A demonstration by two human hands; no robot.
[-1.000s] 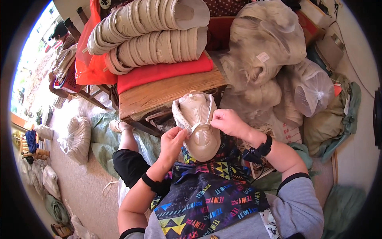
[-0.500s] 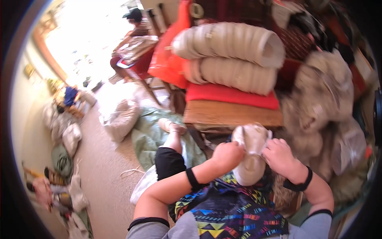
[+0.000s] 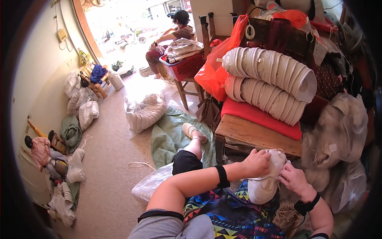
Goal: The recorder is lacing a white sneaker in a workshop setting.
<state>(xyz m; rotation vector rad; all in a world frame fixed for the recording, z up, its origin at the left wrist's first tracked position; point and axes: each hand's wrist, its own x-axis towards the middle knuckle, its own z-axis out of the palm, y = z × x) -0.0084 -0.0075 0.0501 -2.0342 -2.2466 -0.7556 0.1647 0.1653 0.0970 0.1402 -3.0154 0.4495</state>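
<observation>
Since half a second ago, my view has swung to the left, so the counter point(image 3: 258, 136) and the pale shoe point(image 3: 260, 192) appear farther to the right, and more of the doorway side has come into sight. Largest is the floor point(image 3: 115, 159), running as a long strip between the bags point(image 3: 85, 115) along the left wall and the green sheet point(image 3: 169, 131); this is the widest room for moving. Next comes the wooden counter, whose front edge is just beyond the shoe. Near its side, a seated person point(image 3: 182, 34) is well apart from me, by the bright doorway. On my right side, cloudy plastic bags point(image 3: 342, 123) crowd near the right arm, so room there is narrow. On the counter, two rows of nested pale shoes point(image 3: 270, 73) lie upon a folded red cloth point(image 3: 246, 115), beside a red plastic bag point(image 3: 215, 73). The dark apron point(image 3: 234, 217) carries printed letters and triangles in bright colours. Over this apron, at the lap, is the pale shoe, with its rounded toe toward me. Left grip point(image 3: 256, 163) and right grip point(image 3: 294, 181) are both narrow, holding the shoe at its upper part from two sides; which small piece lies between the fingertips, I cannot tell. Smallest is a white label point(image 3: 332, 147) on one cloudy bag, its print too small for reading.
</observation>
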